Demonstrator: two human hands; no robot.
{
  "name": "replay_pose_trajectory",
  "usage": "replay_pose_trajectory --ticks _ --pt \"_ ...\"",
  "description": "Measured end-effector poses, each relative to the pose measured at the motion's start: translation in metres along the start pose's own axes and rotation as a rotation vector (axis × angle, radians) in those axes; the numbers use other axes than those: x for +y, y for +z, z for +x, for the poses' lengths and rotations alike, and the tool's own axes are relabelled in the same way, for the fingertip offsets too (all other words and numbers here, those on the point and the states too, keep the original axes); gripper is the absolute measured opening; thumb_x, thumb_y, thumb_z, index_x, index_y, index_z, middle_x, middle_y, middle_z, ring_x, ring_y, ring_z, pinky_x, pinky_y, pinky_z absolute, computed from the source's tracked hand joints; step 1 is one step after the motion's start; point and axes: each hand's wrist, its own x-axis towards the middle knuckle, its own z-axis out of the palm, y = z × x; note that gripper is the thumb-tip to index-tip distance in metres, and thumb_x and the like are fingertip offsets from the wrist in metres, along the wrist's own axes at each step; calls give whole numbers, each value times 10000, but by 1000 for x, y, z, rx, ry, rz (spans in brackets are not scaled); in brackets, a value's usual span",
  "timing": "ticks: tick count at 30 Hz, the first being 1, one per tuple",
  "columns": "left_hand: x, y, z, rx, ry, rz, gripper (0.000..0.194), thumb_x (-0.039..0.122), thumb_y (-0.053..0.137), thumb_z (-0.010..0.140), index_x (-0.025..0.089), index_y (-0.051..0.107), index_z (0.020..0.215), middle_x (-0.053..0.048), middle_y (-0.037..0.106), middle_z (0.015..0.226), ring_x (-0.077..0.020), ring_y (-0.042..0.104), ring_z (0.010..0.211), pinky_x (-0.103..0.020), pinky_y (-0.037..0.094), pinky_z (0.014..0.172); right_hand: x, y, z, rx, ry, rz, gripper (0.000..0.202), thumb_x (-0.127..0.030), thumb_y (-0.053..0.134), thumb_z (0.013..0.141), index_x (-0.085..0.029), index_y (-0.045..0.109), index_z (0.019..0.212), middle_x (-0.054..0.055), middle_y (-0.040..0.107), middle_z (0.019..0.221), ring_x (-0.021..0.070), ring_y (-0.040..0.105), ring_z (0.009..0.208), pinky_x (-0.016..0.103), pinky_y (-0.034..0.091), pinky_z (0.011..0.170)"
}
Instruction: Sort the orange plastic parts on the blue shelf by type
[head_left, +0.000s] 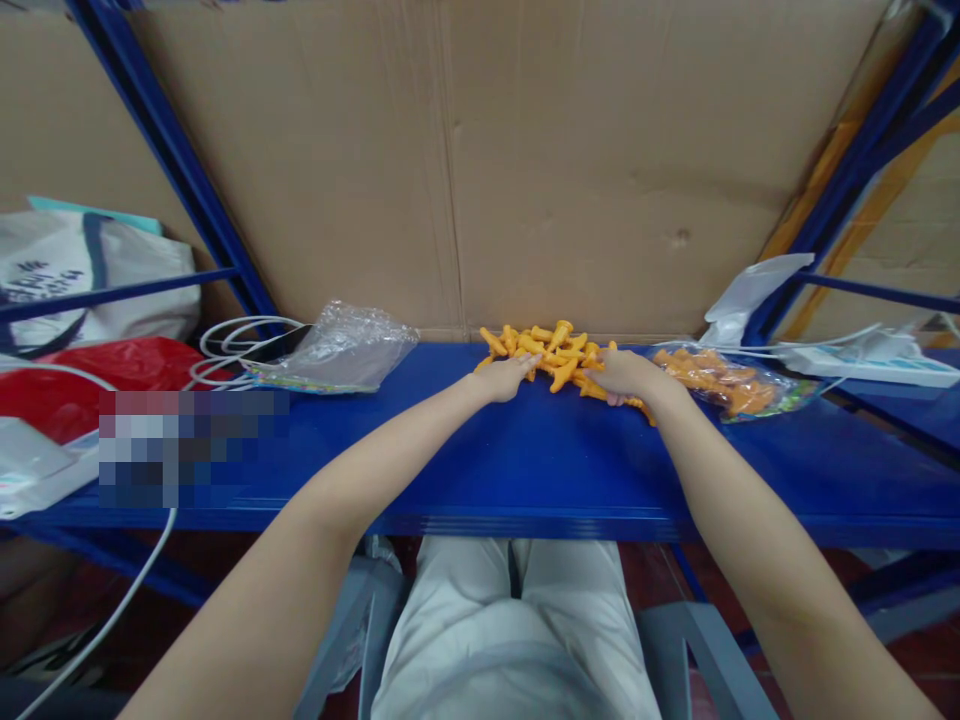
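Note:
A loose heap of small orange plastic pieces (561, 358), knobbly and shaped like little figures, lies at the back of the blue shelf against the cardboard. My left hand (510, 378) touches the heap's left side, its fingers stretched out. On the right side of the heap, my right hand (624, 373) lies over some pieces with its fingers apart; part of its fingertips is hidden among them. I see no piece lifted by either hand. Right of my right hand is a clear plastic bag (724, 380) filled with more orange pieces.
A crumpled clear bag (352, 350) lies left of the heap, by a coiled white cable (225, 350) and a red bag (142, 375). A white power strip (877, 362) rests at the right. Blue metal posts (180, 160) stand at both sides of the shelf (480, 480).

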Motion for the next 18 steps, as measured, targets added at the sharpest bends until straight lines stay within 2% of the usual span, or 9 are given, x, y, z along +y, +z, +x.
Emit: replay_pose_trajectory --ticks 3,6,9,13,18 --pt "10 -1 4 -60 -89 21 750 68 361 899 182 217 1626 -117 308 1663 -229 387 1496 -371 350 1199 3 3 5 40 -34 -19 393 -287 390 1009 -85 705 1130 147 765 817 229 740 747 283 541 680" --pt "23 -3 7 -64 -137 33 739 72 336 905 170 216 1628 -123 269 1675 -254 398 1490 -401 344 1205 7 7 13 107 -50 -61 373 -288 429 1003 -86 698 1164 150 772 879 242 750 847 286 539 769" --pt "31 -1 10 -55 -169 26 723 102 340 918 172 217 1628 -121 259 1680 -259 366 1507 -413 334 1211 13 9 20 127 -45 -38 382 -298 455 996 -83 681 1216 151 773 885 247 753 838 298 542 791" --pt "29 3 9 -45 -165 -3 678 209 341 971 200 187 1631 -109 221 1694 -267 274 1546 -457 321 1216 19 9 22 120 -52 45 356 -263 455 984 -93 692 1187 124 767 813 216 742 744 277 551 732" --pt "19 4 -5 -59 -73 -65 689 333 371 990 210 155 1632 -98 109 1713 -278 160 1576 -485 259 1242 23 9 23 114 -28 129 332 -230 458 970 -114 714 1147 96 763 782 172 716 637 235 537 645"
